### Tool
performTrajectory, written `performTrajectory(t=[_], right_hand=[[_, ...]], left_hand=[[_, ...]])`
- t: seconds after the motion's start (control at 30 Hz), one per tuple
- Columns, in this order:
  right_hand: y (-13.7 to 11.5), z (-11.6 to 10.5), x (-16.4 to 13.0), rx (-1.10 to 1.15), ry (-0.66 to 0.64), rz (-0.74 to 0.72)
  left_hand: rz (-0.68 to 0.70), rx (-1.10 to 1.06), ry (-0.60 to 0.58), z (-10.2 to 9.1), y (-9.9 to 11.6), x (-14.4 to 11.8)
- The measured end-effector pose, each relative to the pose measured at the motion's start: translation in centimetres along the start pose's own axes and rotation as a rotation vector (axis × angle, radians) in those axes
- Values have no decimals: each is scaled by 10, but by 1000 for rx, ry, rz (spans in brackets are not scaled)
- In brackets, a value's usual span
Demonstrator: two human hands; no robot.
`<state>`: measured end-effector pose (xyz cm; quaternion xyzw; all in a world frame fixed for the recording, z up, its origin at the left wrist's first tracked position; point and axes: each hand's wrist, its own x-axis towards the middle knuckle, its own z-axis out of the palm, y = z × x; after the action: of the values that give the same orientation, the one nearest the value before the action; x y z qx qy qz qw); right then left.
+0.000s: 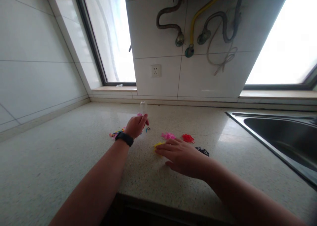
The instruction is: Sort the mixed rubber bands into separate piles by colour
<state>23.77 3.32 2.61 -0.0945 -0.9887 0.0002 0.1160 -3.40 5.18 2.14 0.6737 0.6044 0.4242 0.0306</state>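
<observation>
My left hand, with a dark watch on its wrist, is held over the counter with its fingers curled together. Whatever is between those fingers is hidden. Just beyond them stands a clear plastic container with pink bits near its base. A mixed-colour pile of what look like small rubber bands lies left of this wrist. My right hand is stretched out flat, its fingertips at a yellow pile and partly covering it. Beyond it lie a pink pile and a red pile; a black pile is by its wrist.
A loose dark band and a tiny blue piece lie on the speckled counter. At the right is a steel sink with a raised rim. Pipes and a socket are on the tiled back wall.
</observation>
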Motion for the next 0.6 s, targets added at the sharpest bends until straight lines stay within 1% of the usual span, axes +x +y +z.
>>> performTrajectory(t=[0.17,0.37,0.47,0.6], right_hand=[[-1,5,1,-81,8,9],[-7,4,3,-143,-11,-3],[-8,1,2,-129,-9,-13],[-5,-6,1,-39,5,-18]], left_hand=[[3,5,-1,0,-1,0],[-10,2,-2,1,-1,0],[-7,-4,-1,2,-1,0],[-1,3,-13,2,-2,0]])
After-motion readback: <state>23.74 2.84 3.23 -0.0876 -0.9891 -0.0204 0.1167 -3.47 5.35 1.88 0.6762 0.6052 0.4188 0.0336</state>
